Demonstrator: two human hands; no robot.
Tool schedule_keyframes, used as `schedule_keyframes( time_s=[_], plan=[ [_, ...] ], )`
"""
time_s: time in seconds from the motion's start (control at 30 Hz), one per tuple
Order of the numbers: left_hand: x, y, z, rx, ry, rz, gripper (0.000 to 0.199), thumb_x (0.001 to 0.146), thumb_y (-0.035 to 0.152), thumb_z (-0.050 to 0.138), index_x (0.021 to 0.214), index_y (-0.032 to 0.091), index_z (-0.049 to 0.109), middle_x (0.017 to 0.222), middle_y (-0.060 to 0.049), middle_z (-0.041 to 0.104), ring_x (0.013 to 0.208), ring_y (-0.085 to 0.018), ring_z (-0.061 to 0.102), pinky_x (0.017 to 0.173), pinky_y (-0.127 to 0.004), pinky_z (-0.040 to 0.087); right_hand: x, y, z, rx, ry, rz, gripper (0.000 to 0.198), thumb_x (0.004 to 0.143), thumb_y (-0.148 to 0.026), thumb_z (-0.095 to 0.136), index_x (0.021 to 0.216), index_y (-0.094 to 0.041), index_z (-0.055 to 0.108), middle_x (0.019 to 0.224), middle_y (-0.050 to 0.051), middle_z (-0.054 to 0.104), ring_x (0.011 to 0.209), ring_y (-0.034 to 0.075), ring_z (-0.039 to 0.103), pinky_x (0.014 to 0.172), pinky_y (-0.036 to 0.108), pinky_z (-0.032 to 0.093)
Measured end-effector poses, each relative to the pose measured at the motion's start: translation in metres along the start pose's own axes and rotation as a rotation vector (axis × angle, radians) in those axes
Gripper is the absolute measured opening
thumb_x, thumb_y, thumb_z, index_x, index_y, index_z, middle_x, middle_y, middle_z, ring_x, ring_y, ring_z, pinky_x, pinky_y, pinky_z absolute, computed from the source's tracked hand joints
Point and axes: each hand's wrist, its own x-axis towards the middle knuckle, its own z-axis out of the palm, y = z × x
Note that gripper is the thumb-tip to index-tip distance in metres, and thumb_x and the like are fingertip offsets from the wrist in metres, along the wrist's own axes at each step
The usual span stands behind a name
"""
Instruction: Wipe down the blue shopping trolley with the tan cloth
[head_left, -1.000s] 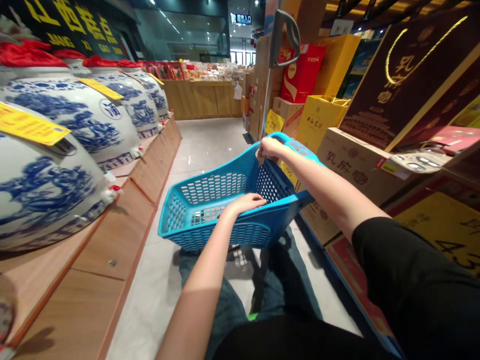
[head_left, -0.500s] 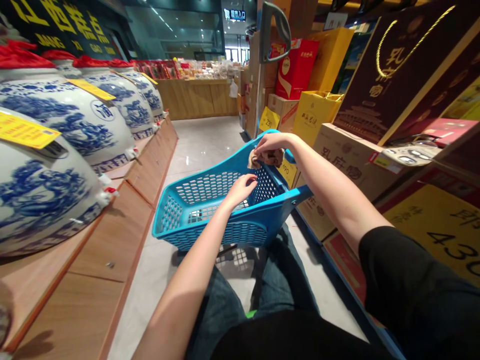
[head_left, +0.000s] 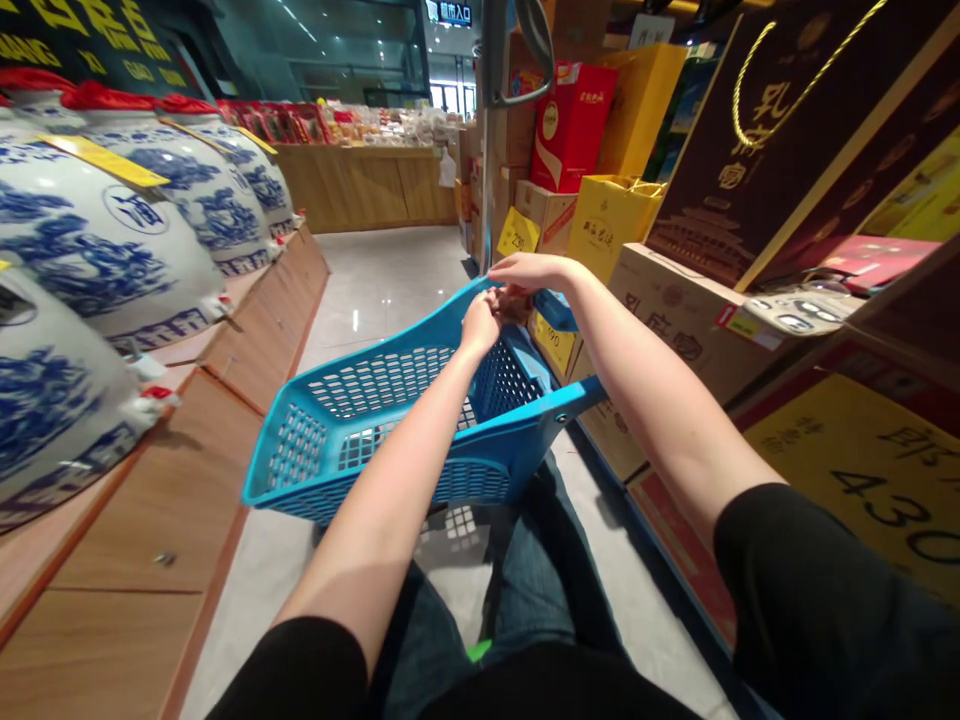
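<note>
A blue plastic shopping basket [head_left: 375,385] with perforated sides is in front of my legs, and no goods show in its visible part. At its far right corner my right hand [head_left: 529,270] bends down over a crumpled brown cloth [head_left: 514,304] and grips it from above. My left hand [head_left: 481,322] reaches across the basket, its fingers closed at the cloth's left side. The fingertips of both hands are partly hidden by the cloth and each other. Just right of the cloth shows the basket's blue handle bar [head_left: 556,311].
Large blue-and-white jars [head_left: 150,220] with red covers line a wooden ledge [head_left: 202,400] on the left. Stacked liquor boxes [head_left: 675,320], gift bags [head_left: 757,150] and yellow price signs [head_left: 862,470] crowd the right. A grey floor aisle [head_left: 390,270] leads to a goods-laden wooden counter [head_left: 352,185].
My left hand has moved up and forward from over the basket to the cloth, beside my right hand. The view has shifted, so the basket and shelves appear further left.
</note>
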Motion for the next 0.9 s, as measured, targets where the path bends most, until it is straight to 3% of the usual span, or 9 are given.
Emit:
schedule_keyframes(
  time_s=[0.13, 0.2, 0.27, 0.37, 0.5, 0.6, 0.67, 0.8, 0.9],
  plan=[
    [0.002, 0.005, -0.016, 0.054, -0.065, 0.065, 0.042, 0.083, 0.004, 0.045, 0.113, 0.016, 0.073, 0.135, -0.013, 0.074, 0.129, -0.026, 0.066, 0.115, -0.04, 0.05, 0.002, 0.0, 0.0, -0.188, 0.308, -0.071, 0.033, 0.102, -0.019, 0.048, 0.113, -0.008, 0.078, 0.114, 0.017, 0.08, 0.111, 0.03, 0.072, 0.1, 0.037, 0.057],
    [-0.004, 0.01, -0.022, 0.111, -0.163, 0.132, 0.035, 0.082, 0.006, 0.045, 0.1, 0.016, 0.074, 0.122, -0.013, 0.077, 0.12, -0.026, 0.069, 0.111, -0.04, 0.053, 0.006, 0.0, 0.003, -0.249, 0.476, 0.008, 0.037, 0.102, -0.02, 0.048, 0.125, -0.009, 0.074, 0.134, 0.02, 0.074, 0.131, 0.036, 0.065, 0.112, 0.048, 0.052],
    [-0.015, 0.016, -0.025, 0.132, -0.248, 0.194, 0.033, 0.078, 0.007, 0.047, 0.094, 0.018, 0.074, 0.118, -0.01, 0.078, 0.117, -0.026, 0.07, 0.11, -0.04, 0.053, 0.012, 0.001, 0.006, -0.266, 0.541, 0.173, 0.045, 0.103, -0.028, 0.05, 0.141, -0.009, 0.065, 0.152, 0.023, 0.061, 0.143, 0.041, 0.056, 0.117, 0.058, 0.048],
    [-0.036, 0.023, -0.027, 0.094, -0.332, 0.318, 0.038, 0.075, 0.008, 0.049, 0.098, 0.02, 0.077, 0.119, -0.005, 0.078, 0.119, -0.024, 0.069, 0.113, -0.037, 0.052, 0.022, 0.005, 0.01, -0.246, 0.435, 0.321, 0.059, 0.104, -0.04, 0.051, 0.153, -0.007, 0.053, 0.156, 0.029, 0.057, 0.141, 0.042, 0.058, 0.115, 0.059, 0.05],
    [-0.048, 0.024, -0.03, 0.021, -0.393, 0.395, 0.047, 0.074, 0.007, 0.05, 0.108, 0.021, 0.078, 0.125, -0.004, 0.078, 0.124, -0.024, 0.068, 0.118, -0.037, 0.05, 0.029, 0.011, 0.016, -0.278, 0.352, 0.24, 0.064, 0.104, -0.048, 0.05, 0.154, -0.008, 0.051, 0.148, 0.026, 0.066, 0.134, 0.041, 0.066, 0.112, 0.052, 0.053],
    [-0.033, 0.011, -0.036, 0.027, -0.402, 0.382, 0.046, 0.075, 0.009, 0.051, 0.109, 0.021, 0.078, 0.125, -0.005, 0.078, 0.125, -0.026, 0.068, 0.119, -0.04, 0.049, 0.034, 0.012, 0.02, -0.306, 0.381, 0.21, 0.059, 0.105, -0.045, 0.045, 0.151, -0.01, 0.054, 0.146, 0.026, 0.068, 0.131, 0.041, 0.068, 0.108, 0.052, 0.055],
    [-0.013, -0.003, -0.043, 0.063, -0.368, 0.335, 0.036, 0.077, 0.011, 0.052, 0.1, 0.02, 0.077, 0.118, -0.005, 0.078, 0.119, -0.026, 0.069, 0.116, -0.041, 0.052, 0.04, 0.012, 0.02, -0.329, 0.383, 0.163, 0.055, 0.104, -0.043, 0.044, 0.146, -0.011, 0.059, 0.142, 0.024, 0.07, 0.129, 0.04, 0.069, 0.106, 0.051, 0.056],
    [0.023, -0.039, -0.061, 0.084, -0.301, 0.29, 0.02, 0.08, 0.015, 0.05, 0.083, 0.019, 0.069, 0.112, -0.007, 0.073, 0.106, -0.024, 0.07, 0.106, -0.039, 0.056, 0.053, 0.012, 0.017, -0.401, 0.295, 0.032, 0.048, 0.102, -0.04, 0.046, 0.136, -0.015, 0.067, 0.138, 0.02, 0.074, 0.127, 0.04, 0.07, 0.105, 0.049, 0.056],
    [0.031, -0.062, -0.07, 0.088, -0.282, 0.325, 0.014, 0.082, 0.02, 0.051, 0.079, 0.02, 0.064, 0.112, -0.007, 0.069, 0.097, -0.023, 0.069, 0.099, -0.039, 0.058, 0.061, 0.01, 0.017, -0.435, 0.238, -0.05, 0.047, 0.101, -0.041, 0.049, 0.136, -0.017, 0.068, 0.141, 0.018, 0.073, 0.13, 0.039, 0.069, 0.107, 0.048, 0.055]
  ],
)
